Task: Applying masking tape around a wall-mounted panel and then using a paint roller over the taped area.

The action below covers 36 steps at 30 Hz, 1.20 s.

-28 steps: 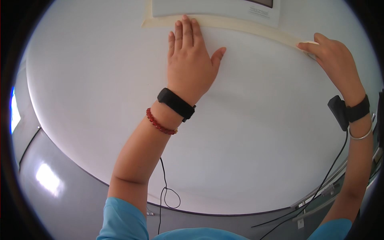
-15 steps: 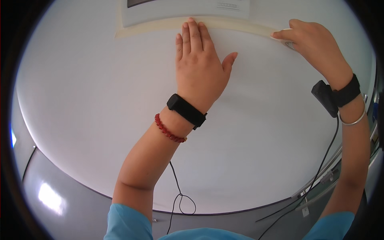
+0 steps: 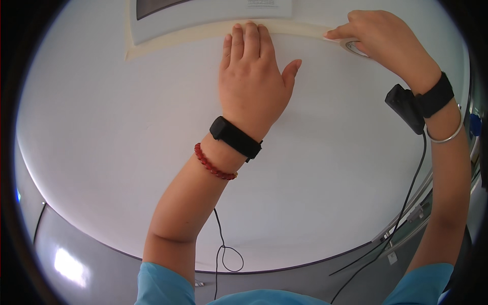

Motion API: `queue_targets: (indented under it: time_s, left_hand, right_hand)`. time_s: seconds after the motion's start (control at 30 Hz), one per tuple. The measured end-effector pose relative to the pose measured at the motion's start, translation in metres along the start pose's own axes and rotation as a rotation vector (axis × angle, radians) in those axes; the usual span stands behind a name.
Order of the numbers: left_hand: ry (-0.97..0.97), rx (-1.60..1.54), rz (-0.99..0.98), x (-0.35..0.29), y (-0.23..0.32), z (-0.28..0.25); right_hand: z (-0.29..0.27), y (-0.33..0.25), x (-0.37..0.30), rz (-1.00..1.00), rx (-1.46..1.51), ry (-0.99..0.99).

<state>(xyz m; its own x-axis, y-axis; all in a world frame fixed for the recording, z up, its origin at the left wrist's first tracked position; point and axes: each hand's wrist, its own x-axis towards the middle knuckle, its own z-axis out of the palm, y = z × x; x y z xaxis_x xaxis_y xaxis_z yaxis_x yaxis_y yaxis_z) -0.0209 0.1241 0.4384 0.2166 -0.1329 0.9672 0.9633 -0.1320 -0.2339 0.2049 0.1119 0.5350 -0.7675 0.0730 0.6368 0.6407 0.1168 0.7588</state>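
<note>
A strip of cream masking tape (image 3: 300, 28) runs along the lower edge of a white printed sheet (image 3: 213, 12) on a broad white surface. My left hand (image 3: 251, 86) lies flat with its fingers stretched out, their tips pressing on the tape near the middle of the strip. At the strip's right end, my right hand (image 3: 389, 43) grips the roll of masking tape (image 3: 351, 47), its index finger pointing left along the tape. The roll is partly hidden by the hand, and the thumb cannot be seen clearly.
The white surface (image 3: 315, 193) curves down to a dark lower edge, with grey flooring (image 3: 107, 264) beyond. A thin looped black cable (image 3: 223, 247) hangs below my left arm. Another cable (image 3: 414, 183) trails from a black device (image 3: 405, 108) at my right wrist. Metal rails (image 3: 406, 218) stand at right.
My left fingertips have slid rightward along the tape. The sheet and tape sit further left in the picture as the view shifts. More of the roll shows beneath my right hand.
</note>
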Motion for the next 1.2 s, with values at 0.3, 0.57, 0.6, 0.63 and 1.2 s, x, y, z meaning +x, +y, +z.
queue_targets:
  time_s: [0.3, 0.57, 0.6, 0.63, 1.2]
  left_hand:
    - [0.018, -0.054, 0.017, 0.006, 0.013, 0.008]
    - [0.059, -0.098, 0.043, 0.016, 0.017, 0.009]
    - [0.073, -0.100, 0.054, 0.018, 0.018, 0.010]
    - [0.080, -0.095, 0.067, 0.018, 0.018, 0.012]
    - [-0.190, 0.017, 0.076, -0.009, -0.046, 0.005]
  right_hand:
    - [-0.024, 0.000, 0.015, -0.020, 0.027, -0.120]
    - [-0.046, -0.007, 0.030, 0.011, 0.039, -0.212]
    - [-0.052, -0.008, 0.033, 0.003, 0.051, -0.201]
    - [-0.052, -0.009, 0.033, -0.004, 0.071, -0.187]
    - [0.013, 0.001, -0.002, 0.191, 0.031, -0.161]
